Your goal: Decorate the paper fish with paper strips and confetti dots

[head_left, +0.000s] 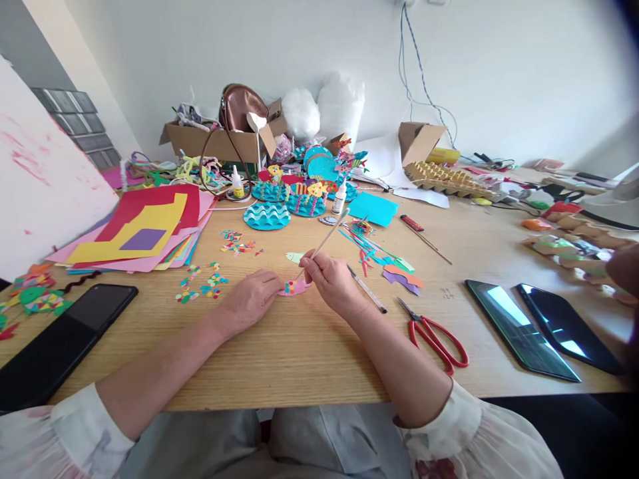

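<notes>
Head view: pink paper piece (301, 287) flat on desk (279, 366), between the hands. Left hand (257, 297) at left edge, can't tell if pinching; right hand (330, 279) clamped on thin stick (329, 234). Probably light, bendy, easily creased; best held by rim, off dots (290, 287).

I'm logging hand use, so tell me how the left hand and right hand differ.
The left hand has its fingertips at the pink paper piece; the right hand grips a thin stick. The left hand's fingers stretch out, the right hand's curl. Both hands are bare.
</notes>
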The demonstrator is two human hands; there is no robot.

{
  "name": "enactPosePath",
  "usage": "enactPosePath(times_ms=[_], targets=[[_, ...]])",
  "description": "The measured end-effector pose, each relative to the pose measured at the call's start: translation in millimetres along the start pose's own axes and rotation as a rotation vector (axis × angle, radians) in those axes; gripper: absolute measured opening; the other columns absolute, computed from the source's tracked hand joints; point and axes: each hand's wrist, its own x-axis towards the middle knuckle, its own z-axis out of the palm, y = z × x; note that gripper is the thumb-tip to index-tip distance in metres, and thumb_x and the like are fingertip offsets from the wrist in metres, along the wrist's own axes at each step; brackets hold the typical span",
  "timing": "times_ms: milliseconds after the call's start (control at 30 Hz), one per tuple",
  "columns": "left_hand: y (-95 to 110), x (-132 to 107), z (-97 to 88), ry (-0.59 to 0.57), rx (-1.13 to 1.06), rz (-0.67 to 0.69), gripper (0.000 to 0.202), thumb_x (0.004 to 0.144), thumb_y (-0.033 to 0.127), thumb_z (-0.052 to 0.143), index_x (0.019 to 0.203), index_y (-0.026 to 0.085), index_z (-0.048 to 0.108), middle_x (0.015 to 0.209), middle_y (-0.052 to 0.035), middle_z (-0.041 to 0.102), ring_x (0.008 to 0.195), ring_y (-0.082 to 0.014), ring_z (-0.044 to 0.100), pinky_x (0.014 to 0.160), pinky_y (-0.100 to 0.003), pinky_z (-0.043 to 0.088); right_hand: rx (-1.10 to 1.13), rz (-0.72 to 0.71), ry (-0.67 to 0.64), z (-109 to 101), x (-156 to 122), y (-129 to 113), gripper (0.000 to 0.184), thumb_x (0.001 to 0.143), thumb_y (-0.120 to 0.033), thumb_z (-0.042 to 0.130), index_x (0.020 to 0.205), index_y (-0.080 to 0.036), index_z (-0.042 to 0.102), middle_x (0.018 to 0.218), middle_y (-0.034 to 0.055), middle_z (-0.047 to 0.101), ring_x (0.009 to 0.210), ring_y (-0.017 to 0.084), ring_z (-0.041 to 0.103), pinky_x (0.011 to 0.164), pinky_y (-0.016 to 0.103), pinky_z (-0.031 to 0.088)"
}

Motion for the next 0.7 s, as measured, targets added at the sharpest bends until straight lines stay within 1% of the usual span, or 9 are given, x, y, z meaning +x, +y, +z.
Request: enactPosePath(times_ms=[100, 267, 467, 700], targets=[[-0.1, 0.1, 0.2, 0.000, 0.002, 0.001, 0.019, 0.086, 0.012, 0.039, 0.087, 0.014, 0.057, 0.086, -0.0063, 0.059, 0.086, -0.0169, 0.053, 0.078, -0.031, 0.045, -0.032, -0.008, -0.024, 2.4, 0.2, 1.9, 0.026, 0.088, -0.029, 0.036, 0.070, -0.019, 0.050, 0.054, -0.0031, 0.055, 0.050, 0.008, 0.052, 0.054, 0.018, 0.035], [0.3, -0.1, 0.4, 0.004, 0.014, 0.012, 0.018, 0.086, 0.012, 0.040, 0.089, 0.014, 0.058, 0.087, -0.0060, 0.059, 0.086, -0.0168, 0.053, 0.078, -0.030, 0.044, -0.051, 0.001, -0.028, 4.7, 0.8, 3.9, 0.025, 0.089, -0.029, 0.036, 0.070, -0.019, 0.050, 0.053, -0.0034, 0.055, 0.049, 0.008, 0.051, 0.054, 0.017, 0.035], [1.6, 0.1, -1.3, 0.002, 0.038, 0.011, 0.020, 0.085, 0.010, 0.040, 0.088, 0.014, 0.059, 0.087, -0.0065, 0.060, 0.087, -0.0177, 0.054, 0.078, -0.031, 0.045, -0.043, 0.030, -0.050, 7.8, 1.7, 5.6, 0.025, 0.088, -0.029, 0.037, 0.070, -0.019, 0.051, 0.054, -0.0028, 0.057, 0.051, 0.009, 0.053, 0.054, 0.018, 0.036], [2.4, 0.6, -2.0, 0.004, 0.029, 0.018, 0.019, 0.085, 0.010, 0.040, 0.088, 0.013, 0.059, 0.087, -0.0068, 0.060, 0.086, -0.0178, 0.054, 0.079, -0.031, 0.045, -0.053, 0.036, -0.035, 5.9, 1.5, 4.1, 0.025, 0.088, -0.029, 0.037, 0.070, -0.019, 0.051, 0.054, -0.0030, 0.056, 0.051, 0.008, 0.052, 0.054, 0.018, 0.036]])
